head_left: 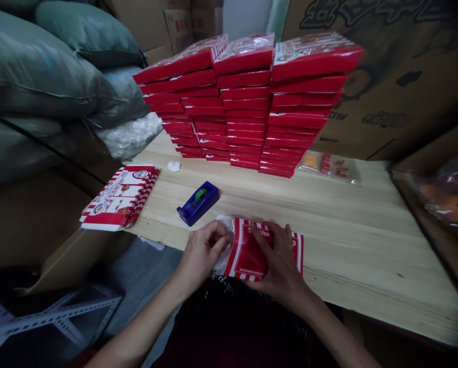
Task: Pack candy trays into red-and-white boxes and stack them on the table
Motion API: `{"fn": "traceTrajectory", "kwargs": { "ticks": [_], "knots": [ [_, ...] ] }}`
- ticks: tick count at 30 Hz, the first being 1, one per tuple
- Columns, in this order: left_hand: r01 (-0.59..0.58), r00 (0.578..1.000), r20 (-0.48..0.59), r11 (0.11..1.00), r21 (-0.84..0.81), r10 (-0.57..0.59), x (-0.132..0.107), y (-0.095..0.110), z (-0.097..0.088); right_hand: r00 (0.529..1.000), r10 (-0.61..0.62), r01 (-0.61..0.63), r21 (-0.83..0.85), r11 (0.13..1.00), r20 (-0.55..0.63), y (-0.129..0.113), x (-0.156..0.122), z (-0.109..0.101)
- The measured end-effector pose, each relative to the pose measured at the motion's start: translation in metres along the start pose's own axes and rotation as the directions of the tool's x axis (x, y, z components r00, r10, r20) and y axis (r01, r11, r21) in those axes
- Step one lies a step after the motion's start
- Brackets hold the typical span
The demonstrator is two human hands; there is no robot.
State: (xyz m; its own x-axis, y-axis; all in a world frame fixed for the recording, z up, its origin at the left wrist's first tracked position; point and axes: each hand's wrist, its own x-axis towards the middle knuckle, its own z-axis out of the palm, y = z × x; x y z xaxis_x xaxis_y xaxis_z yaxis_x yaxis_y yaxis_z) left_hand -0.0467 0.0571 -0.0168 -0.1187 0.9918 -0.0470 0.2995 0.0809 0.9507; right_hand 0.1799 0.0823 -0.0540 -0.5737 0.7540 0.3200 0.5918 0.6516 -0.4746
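Observation:
A red-and-white striped packet (248, 250) in a clear plastic sleeve lies at the near edge of the wooden table (347, 240). My left hand (202, 253) pinches the clear plastic flap at the packet's left end, fingers closed on it. My right hand (278, 260) lies on the packet's right half, fingers pressing it down. A blue tape dispenser (197, 203) stands just beyond my left hand.
Three tall stacks of red packets (248, 102) stand at the table's far side. A pile of flat red-and-white cards (119, 197) lies at the left edge. A clear bag of orange pieces (330, 166) lies near the stacks. Grey sacks (41, 71) at left, cardboard boxes (405, 66) behind.

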Motion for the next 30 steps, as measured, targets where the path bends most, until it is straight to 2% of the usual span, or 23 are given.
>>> {"fn": "traceTrajectory", "kwargs": {
  "ticks": [5, 8, 9, 11, 12, 13, 14, 16, 18, 21, 23, 25, 27, 30],
  "knots": [
    [-0.042, 0.989, 0.146, 0.999, 0.033, 0.037, 0.013, 0.018, 0.002, 0.996, 0.054, -0.050, 0.049, 0.998, -0.074, -0.003, -0.001, 0.000],
    [-0.211, 0.961, 0.208, 0.968, 0.134, 0.181, 0.017, 0.038, 0.001, 0.983, 0.146, -0.135, 0.099, 0.986, -0.112, -0.001, 0.000, -0.004],
    [-0.288, 0.949, 0.180, 0.941, 0.178, 0.257, 0.015, 0.044, 0.002, 0.972, 0.189, -0.173, 0.119, 0.978, -0.138, -0.002, 0.002, -0.006],
    [-0.383, 0.920, 0.022, 0.887, 0.257, 0.391, 0.007, 0.054, 0.007, 0.933, 0.284, -0.253, 0.160, 0.954, -0.220, -0.008, 0.007, -0.010],
    [-0.380, 0.909, -0.071, 0.888, 0.257, 0.410, 0.001, 0.057, 0.012, 0.902, 0.335, -0.295, 0.178, 0.939, -0.272, -0.014, 0.009, -0.011],
    [-0.348, 0.914, -0.140, 0.914, 0.208, 0.380, -0.006, 0.057, 0.017, 0.865, 0.386, -0.338, 0.196, 0.921, -0.322, -0.022, 0.011, -0.012],
    [-0.288, 0.938, -0.167, 0.951, 0.114, 0.304, -0.013, 0.056, 0.022, 0.825, 0.428, -0.374, 0.210, 0.903, -0.369, -0.031, 0.012, -0.014],
    [-0.116, 0.990, -0.099, 0.985, -0.125, 0.104, -0.024, 0.049, 0.029, 0.775, 0.473, -0.411, 0.234, 0.881, -0.420, -0.048, 0.007, -0.017],
    [0.016, 1.000, -0.013, 0.963, -0.269, -0.020, -0.029, 0.040, 0.029, 0.788, 0.481, -0.394, 0.286, 0.873, -0.384, -0.059, -0.006, -0.023],
    [0.066, 0.994, 0.106, 0.947, -0.315, -0.034, -0.029, 0.024, 0.017, 0.814, 0.511, -0.356, 0.458, 0.815, -0.277, -0.055, -0.034, -0.034],
    [0.115, 0.961, 0.274, 0.938, -0.327, -0.022, -0.029, 0.012, 0.013, 0.807, 0.548, -0.325, 0.609, 0.724, -0.220, -0.041, -0.050, -0.035],
    [0.149, 0.926, 0.376, 0.931, -0.333, -0.014, -0.034, -0.004, 0.019, 0.806, 0.570, -0.311, 0.705, 0.638, -0.160, -0.026, -0.062, -0.028],
    [0.104, 0.935, 0.354, 0.948, -0.300, 0.009, -0.043, -0.021, 0.030, 0.797, 0.593, -0.339, 0.729, 0.594, -0.113, -0.014, -0.071, -0.017],
    [-0.024, 0.977, 0.202, 0.983, -0.184, 0.062, -0.057, -0.042, 0.044, 0.787, 0.612, -0.388, 0.711, 0.586, -0.076, -0.004, -0.077, -0.003]
  ]
}}
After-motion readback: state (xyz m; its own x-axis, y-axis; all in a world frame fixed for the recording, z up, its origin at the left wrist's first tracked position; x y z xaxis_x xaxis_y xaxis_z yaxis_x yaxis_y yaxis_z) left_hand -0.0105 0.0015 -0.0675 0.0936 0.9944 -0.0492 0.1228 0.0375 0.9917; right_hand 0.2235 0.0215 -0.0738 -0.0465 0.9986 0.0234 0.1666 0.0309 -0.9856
